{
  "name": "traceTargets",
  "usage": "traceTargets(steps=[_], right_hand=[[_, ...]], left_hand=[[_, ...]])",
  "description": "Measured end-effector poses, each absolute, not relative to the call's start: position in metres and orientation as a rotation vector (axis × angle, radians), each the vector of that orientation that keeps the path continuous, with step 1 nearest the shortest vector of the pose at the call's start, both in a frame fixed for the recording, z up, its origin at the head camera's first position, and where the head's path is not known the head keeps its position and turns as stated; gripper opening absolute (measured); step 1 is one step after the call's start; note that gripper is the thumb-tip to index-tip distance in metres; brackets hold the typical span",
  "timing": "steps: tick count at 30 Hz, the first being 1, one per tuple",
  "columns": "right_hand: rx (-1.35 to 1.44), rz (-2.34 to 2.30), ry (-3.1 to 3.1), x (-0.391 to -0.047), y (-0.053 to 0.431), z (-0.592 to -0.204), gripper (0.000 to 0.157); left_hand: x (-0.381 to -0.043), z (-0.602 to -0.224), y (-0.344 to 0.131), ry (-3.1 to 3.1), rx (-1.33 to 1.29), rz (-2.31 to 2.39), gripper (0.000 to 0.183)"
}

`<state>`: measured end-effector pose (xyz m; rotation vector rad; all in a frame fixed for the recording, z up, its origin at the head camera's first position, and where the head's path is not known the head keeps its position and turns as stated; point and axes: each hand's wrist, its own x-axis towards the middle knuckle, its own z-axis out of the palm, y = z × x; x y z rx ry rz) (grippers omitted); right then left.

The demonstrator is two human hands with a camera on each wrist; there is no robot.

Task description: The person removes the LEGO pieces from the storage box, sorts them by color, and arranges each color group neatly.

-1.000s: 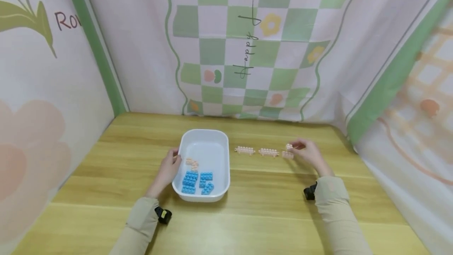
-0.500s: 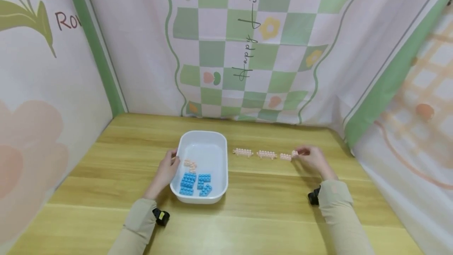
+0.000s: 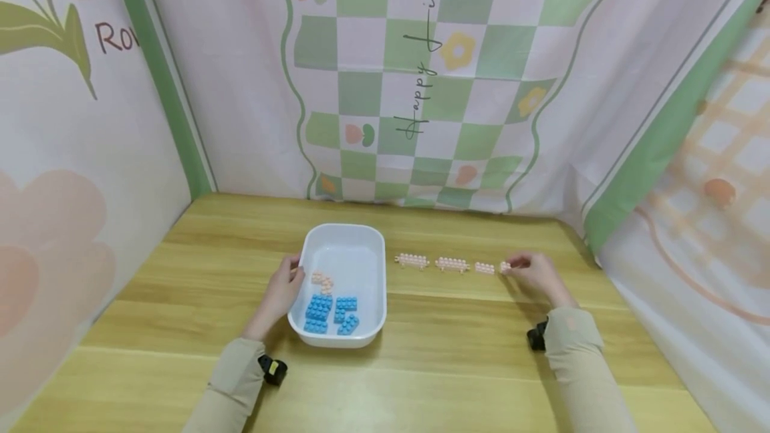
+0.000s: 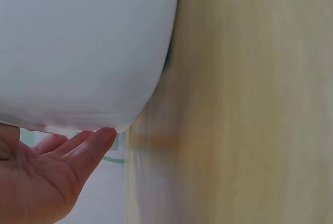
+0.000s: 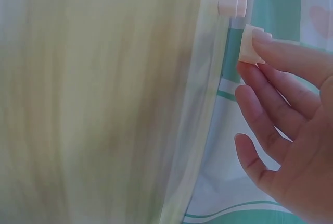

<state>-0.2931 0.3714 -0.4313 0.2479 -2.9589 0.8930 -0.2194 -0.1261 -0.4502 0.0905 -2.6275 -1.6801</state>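
Note:
My right hand (image 3: pixel 537 278) pinches a small pale pink toy building brick (image 5: pixel 250 44) between thumb and fingertips, its other fingers spread loosely. That brick is just right of a longer pink brick (image 3: pixel 484 268), with a narrow gap between them. Two more pink brick pieces (image 3: pixel 452 264), with small knobs sticking out at their ends, continue the row to the left. At the left side of a white plastic tub (image 3: pixel 376 299), my left hand (image 3: pixel 284 288) holds its edge. Its fingertips (image 4: pixel 106 134) lie against the outer wall, the thumb at the rim.
Inside the tub are several blue bricks (image 3: pixel 319 308) and a few pale orange ones (image 3: pixel 325 282). The wooden table (image 3: pixel 445 359) runs back to a checkered curtain (image 3: pixel 415 85), with printed cloth at both sides.
My right hand has brought the small pink brick down from above the longer brick and out to its right end. My left hand stays on the tub; the view has shifted slightly.

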Motion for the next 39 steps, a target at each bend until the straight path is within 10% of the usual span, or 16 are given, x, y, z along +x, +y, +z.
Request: traceTargets(steps=[39], right_hand=[[0.266, 0.877, -3.083, -0.3019, 0.3727, -0.4369, 0.034]], left_hand=[[-0.2195, -0.4515, -0.1262, -2.644, 0.096, -1.689, 0.042]])
